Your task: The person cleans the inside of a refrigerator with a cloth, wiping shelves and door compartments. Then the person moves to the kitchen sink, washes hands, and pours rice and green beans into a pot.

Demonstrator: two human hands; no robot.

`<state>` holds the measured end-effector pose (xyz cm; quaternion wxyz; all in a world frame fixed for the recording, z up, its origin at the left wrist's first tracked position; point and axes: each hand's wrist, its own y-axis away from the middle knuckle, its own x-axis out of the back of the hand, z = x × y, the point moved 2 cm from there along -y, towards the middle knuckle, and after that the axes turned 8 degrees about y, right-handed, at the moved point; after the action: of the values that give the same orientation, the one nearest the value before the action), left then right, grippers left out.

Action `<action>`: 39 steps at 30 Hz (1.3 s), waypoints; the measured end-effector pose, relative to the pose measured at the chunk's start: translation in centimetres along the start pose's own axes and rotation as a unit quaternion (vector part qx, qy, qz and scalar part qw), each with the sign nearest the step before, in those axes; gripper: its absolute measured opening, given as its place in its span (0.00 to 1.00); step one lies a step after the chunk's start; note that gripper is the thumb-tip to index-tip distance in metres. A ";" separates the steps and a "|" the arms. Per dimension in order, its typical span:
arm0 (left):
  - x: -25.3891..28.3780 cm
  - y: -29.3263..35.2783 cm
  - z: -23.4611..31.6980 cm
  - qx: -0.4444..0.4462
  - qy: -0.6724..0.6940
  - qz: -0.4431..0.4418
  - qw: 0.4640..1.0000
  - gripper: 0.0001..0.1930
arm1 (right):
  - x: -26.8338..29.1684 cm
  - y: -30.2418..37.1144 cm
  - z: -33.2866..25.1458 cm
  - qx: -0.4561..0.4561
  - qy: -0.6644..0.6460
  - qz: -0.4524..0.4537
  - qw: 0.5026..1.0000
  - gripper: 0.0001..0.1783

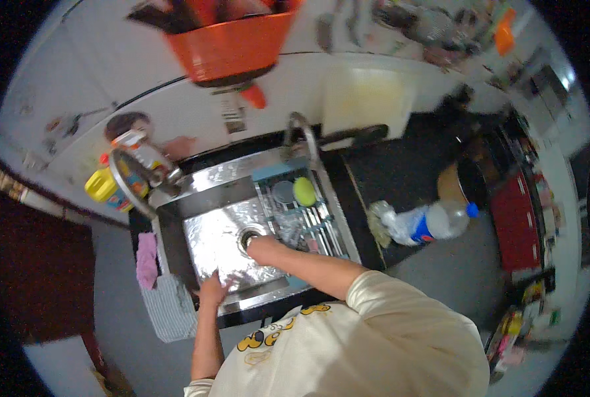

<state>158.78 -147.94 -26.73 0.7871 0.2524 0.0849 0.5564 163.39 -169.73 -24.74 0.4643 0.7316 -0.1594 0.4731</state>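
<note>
Black countertop (401,178) was seen along a pale wall (182,102), and a steel sink (205,231) was set into it. Around the middle of the sink, the round drain (244,233) was met by the right hand (264,251); its fingers were blurred and partly hidden, so whether anything was grasped could not be told. At the near left edge, the left hand (212,289) was rested unclenched, with nothing seen held. Work at the drain was judged under way: it had been reached, but nothing was seen lifted out, and completion could not be confirmed. To the right, a green round item (304,192) was held in a rack (280,171); to the left, a pink cloth (147,260) was draped; farther right, a plastic bottle (444,220) was laid.
</note>
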 end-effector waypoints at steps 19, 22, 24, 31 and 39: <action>-26.0 4.6 21.1 -0.391 -0.242 -0.019 0.888 0.26 | 4.6 43.7 10.6 -0.139 -0.005 0.684 0.716 0.07; -35.3 6.3 25.0 -0.425 -0.185 -0.107 0.880 0.33 | 5.4 50.6 16.5 -0.289 0.083 0.677 0.672 0.11; -41.5 7.3 26.8 -0.441 -0.142 -0.142 0.875 0.41 | 4.4 52.8 20.0 -0.318 0.113 0.606 0.721 0.17; -53.3 8.8 29.2 -0.507 -0.133 -0.046 0.850 0.45 | 1.1 55.9 22.1 -0.233 0.001 0.562 0.794 0.24; -54.6 9.5 29.4 -0.530 -0.074 -0.043 0.844 0.40 | -0.4 55.7 23.4 -0.183 -0.001 0.609 0.772 0.20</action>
<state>143.09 -204.63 -4.85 0.8283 -0.1666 -0.2708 0.4614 138.50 -218.05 1.56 0.2036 0.3831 -0.6554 0.6182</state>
